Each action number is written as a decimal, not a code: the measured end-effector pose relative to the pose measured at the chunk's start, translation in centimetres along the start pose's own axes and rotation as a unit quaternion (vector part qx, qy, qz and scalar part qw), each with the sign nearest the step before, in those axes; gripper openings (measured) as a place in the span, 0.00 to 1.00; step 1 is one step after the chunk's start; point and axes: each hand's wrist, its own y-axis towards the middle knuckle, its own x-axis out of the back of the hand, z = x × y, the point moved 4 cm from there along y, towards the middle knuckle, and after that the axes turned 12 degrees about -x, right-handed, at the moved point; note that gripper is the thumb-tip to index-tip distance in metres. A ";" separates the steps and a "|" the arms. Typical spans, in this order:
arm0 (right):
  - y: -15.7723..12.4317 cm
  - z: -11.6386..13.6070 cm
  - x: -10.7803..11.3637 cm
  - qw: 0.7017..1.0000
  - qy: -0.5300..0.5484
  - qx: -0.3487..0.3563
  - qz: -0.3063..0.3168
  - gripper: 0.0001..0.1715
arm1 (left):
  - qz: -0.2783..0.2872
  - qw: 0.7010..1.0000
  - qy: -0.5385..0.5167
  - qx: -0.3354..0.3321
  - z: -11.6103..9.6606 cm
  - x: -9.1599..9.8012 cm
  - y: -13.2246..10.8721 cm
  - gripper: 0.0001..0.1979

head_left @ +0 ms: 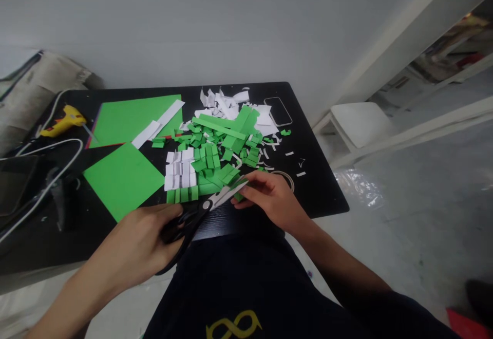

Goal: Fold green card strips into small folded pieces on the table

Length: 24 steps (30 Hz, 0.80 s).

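Note:
My left hand [148, 239] is closed round the black handles of a pair of scissors [207, 205]. Their silver blades point up and right, slightly apart, with the tips at my right hand [265, 195]. Between my right thumb and fingers is a small green paper piece [239, 195], mostly hidden by the fingers and blades. Just beyond the blades lie folded white paper pieces [180, 169] set in rows, with folded green paper pieces [207, 157] beside them. Behind these is a heap of green paper strips [241, 128] and white paper scraps [225, 104].
A yellow glue gun [67, 121] rests at the back left of the black table [311, 195]. Two green sheets [125, 177] lie left of the heap, white strips [157, 126] across the rear one. White cables [73, 141] cross the left side. A white stool [360, 120] stands right.

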 end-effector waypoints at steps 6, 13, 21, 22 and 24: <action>0.0 -0.1 -0.1 1.000 0.009 -0.002 0.002 0.14 | 0.004 1.000 -0.012 0.005 0.1 -0.3 0.0 0.12; 0.1 -0.1 0.0 1.000 0.004 -0.006 -0.006 0.14 | 0.025 0.999 -0.019 0.021 0.5 -0.6 -0.2 0.13; 0.4 -0.3 -0.1 1.000 0.023 0.001 -0.010 0.13 | 0.089 0.994 0.017 0.055 0.5 -0.8 -0.1 0.14; 0.4 -0.3 -0.1 1.000 0.022 0.000 -0.010 0.13 | 0.091 0.994 0.019 0.056 0.4 -0.8 -0.1 0.15; 0.3 -0.3 -0.1 1.000 0.018 0.000 -0.007 0.13 | 0.090 0.994 0.020 0.053 0.4 -0.8 0.0 0.15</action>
